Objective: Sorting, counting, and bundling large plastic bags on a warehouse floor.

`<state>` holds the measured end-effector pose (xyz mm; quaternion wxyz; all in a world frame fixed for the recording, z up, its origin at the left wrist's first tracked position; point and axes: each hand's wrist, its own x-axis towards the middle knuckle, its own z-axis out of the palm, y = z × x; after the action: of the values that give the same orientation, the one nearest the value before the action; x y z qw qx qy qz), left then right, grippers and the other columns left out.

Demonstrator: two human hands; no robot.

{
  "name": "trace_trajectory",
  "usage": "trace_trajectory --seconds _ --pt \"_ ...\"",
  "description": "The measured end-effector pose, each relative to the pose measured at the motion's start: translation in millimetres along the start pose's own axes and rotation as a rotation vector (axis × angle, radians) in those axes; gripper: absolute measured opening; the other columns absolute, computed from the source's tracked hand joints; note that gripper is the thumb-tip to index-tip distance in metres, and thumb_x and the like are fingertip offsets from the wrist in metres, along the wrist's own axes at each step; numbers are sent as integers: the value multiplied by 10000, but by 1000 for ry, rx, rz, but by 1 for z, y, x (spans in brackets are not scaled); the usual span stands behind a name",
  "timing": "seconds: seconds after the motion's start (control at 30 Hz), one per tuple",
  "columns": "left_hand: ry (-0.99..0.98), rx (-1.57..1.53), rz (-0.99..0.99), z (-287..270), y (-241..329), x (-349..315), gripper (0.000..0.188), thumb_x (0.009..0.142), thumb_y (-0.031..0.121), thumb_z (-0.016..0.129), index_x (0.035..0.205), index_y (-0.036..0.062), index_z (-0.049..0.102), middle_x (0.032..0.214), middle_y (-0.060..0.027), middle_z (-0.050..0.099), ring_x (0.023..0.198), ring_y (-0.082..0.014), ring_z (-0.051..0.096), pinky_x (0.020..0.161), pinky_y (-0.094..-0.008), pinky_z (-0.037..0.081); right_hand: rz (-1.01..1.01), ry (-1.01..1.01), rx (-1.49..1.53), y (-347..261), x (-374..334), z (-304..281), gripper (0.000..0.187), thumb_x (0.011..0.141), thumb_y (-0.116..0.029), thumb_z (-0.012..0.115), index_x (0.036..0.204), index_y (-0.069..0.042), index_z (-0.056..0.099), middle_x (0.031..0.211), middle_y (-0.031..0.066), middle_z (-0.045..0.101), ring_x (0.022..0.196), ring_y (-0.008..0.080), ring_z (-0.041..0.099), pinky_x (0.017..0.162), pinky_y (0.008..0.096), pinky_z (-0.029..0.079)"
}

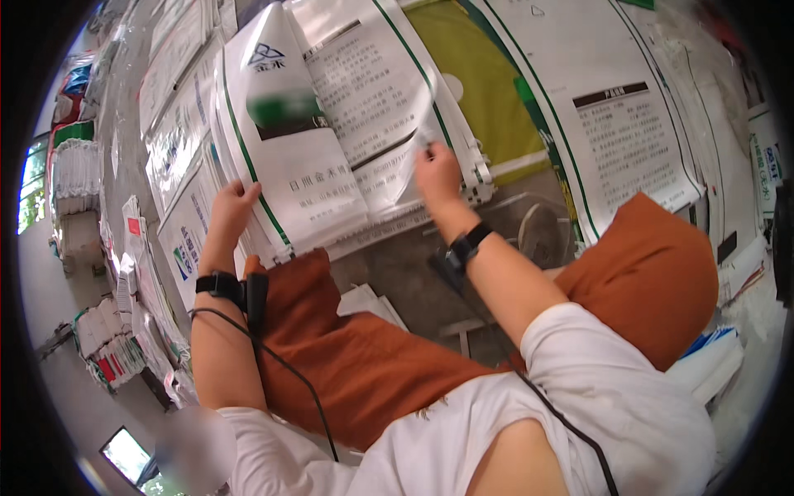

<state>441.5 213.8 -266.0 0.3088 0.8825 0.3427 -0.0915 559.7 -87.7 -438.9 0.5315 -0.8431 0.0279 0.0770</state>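
A stack of white printed plastic bags (327, 169) with green edge stripes lies in front of me. At its left edge, my left hand (234, 213) grips the bags, thumb on top and the other fingers mostly hidden. My right hand (440, 175) is closed, pinching a raised, creased fold of the top bag near its right side. The plastic is bent and shiny between my two hands. A dark band with a cable sits on each of my wrists.
Another striped printed bag (612, 124) lies to the right, beyond an olive-yellow sheet (484, 83). More bags (178, 174) are piled along the left. Bundled stacks (78, 174) stand farther left. A round grey part (542, 231) shows near my right forearm. Rust-coloured cloth (331, 347) covers my legs.
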Motion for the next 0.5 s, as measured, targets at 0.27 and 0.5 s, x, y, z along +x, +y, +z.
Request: trace_trajectory --seconds 0.27,0.5 --pt "29 99 -66 13 -4 9 727 917 667 552 869 -53 636 782 -209 667 736 -313 618 716 -435 475 -644 -474 194 -91 -125 46 155 776 -24 570 888 -68 669 826 123 600 828 373 621 746 487 491" --pt "16 112 -62 3 -20 1 393 858 263 724 1063 -68 668 851 -165 710 747 -227 670 714 -343 521 -656 -557 269 -46 -88 40 124 882 -118 574 899 -51 677 878 157 635 891 364 610 793 487 483"
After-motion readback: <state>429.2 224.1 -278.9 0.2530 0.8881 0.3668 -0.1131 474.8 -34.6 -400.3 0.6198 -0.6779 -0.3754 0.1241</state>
